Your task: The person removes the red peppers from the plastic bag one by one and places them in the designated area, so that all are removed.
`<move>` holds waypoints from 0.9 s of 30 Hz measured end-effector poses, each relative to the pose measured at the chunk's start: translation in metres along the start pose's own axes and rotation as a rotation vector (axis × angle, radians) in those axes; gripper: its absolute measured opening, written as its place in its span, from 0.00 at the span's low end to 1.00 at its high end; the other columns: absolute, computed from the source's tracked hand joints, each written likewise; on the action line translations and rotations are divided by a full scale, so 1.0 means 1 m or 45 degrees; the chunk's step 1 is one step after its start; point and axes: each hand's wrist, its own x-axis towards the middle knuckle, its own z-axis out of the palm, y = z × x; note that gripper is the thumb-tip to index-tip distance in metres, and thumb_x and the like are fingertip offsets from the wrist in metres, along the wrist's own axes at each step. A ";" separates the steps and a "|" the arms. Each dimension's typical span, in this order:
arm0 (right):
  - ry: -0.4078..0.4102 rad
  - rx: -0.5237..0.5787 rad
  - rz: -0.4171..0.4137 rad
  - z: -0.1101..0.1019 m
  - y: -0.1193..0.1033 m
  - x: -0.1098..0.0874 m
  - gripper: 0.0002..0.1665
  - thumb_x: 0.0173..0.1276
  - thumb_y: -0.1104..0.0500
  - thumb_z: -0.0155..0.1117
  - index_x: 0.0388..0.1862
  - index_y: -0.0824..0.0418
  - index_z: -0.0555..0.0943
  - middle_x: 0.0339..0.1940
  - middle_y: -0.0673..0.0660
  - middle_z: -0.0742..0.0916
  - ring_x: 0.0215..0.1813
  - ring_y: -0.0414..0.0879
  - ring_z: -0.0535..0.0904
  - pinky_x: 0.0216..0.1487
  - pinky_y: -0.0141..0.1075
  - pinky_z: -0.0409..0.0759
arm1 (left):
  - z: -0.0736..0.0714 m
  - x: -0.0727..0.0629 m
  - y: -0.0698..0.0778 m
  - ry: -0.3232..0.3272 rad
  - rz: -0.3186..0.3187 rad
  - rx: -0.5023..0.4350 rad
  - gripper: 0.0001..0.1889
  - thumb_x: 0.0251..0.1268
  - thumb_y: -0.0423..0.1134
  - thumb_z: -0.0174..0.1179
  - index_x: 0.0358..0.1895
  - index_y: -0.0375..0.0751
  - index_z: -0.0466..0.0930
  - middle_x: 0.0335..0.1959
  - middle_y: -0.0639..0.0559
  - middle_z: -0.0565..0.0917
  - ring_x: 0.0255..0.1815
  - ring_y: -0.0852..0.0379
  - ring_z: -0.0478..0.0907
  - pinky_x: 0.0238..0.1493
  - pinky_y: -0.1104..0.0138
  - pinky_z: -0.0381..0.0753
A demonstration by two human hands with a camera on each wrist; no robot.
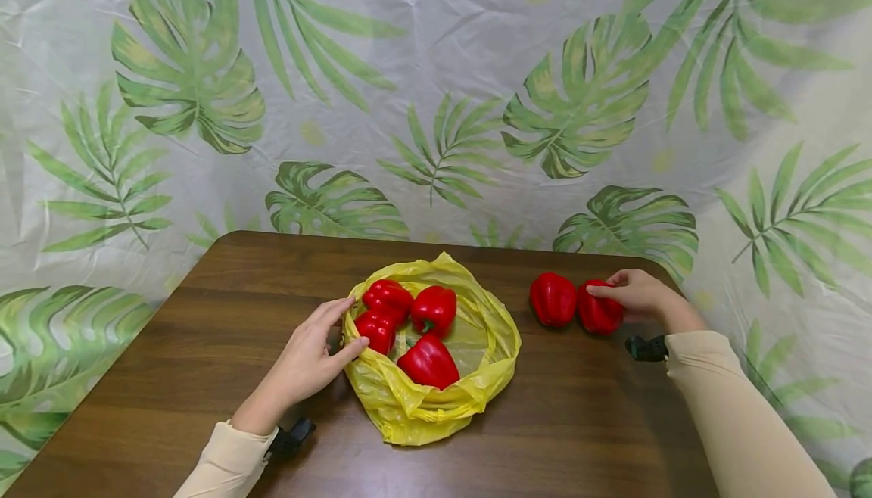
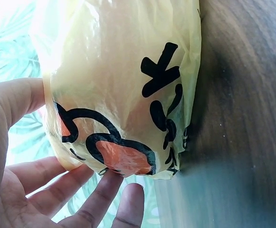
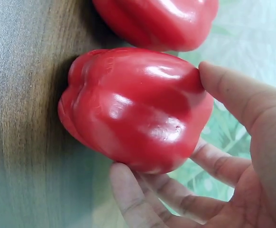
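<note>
Four glossy red bell peppers (image 1: 431, 363) lie inside crumpled yellow plastic bag (image 1: 425, 422), centre frame; two peppers (image 1: 553, 300) outside, right of centre. Left hand (image 1: 306, 358), loosely spread, touches bag; right hand (image 1: 640, 295) pinches rightmost pepper (image 1: 599, 310)

Brown wood-grain table (image 1: 259, 309), far corners rounded; creased pale sheet (image 1: 463, 44), green leaf print, hangs beyond its far edge and sides.

The right wrist view cropped the right hand (image 3: 252, 190) and, at top, a second red bell pepper (image 3: 161, 21); in the left wrist view, the wall of a yellow plastic bag (image 2: 100, 61) largely masked its contents, and edges clipped the left hand (image 2: 55, 191).
</note>
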 end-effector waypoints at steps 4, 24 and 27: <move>0.002 -0.002 -0.018 0.001 -0.001 0.000 0.40 0.84 0.46 0.60 0.72 0.78 0.63 0.61 0.74 0.77 0.45 0.47 0.84 0.52 0.48 0.91 | 0.000 0.000 0.000 -0.004 -0.001 -0.004 0.37 0.72 0.47 0.72 0.77 0.32 0.72 0.75 0.37 0.77 0.72 0.36 0.78 0.65 0.43 0.84; 0.001 -0.033 -0.030 0.000 -0.006 0.004 0.39 0.83 0.49 0.62 0.74 0.77 0.63 0.64 0.77 0.76 0.43 0.47 0.85 0.51 0.47 0.91 | 0.000 0.000 0.000 -0.005 -0.007 -0.004 0.37 0.72 0.46 0.72 0.77 0.33 0.72 0.75 0.37 0.77 0.73 0.36 0.78 0.64 0.44 0.84; 0.011 -0.067 -0.026 -0.001 -0.006 0.002 0.39 0.83 0.48 0.62 0.73 0.77 0.64 0.65 0.77 0.75 0.45 0.50 0.85 0.50 0.47 0.91 | 0.000 0.000 0.001 -0.007 -0.011 -0.008 0.37 0.72 0.46 0.72 0.77 0.33 0.72 0.75 0.37 0.77 0.73 0.36 0.78 0.64 0.44 0.85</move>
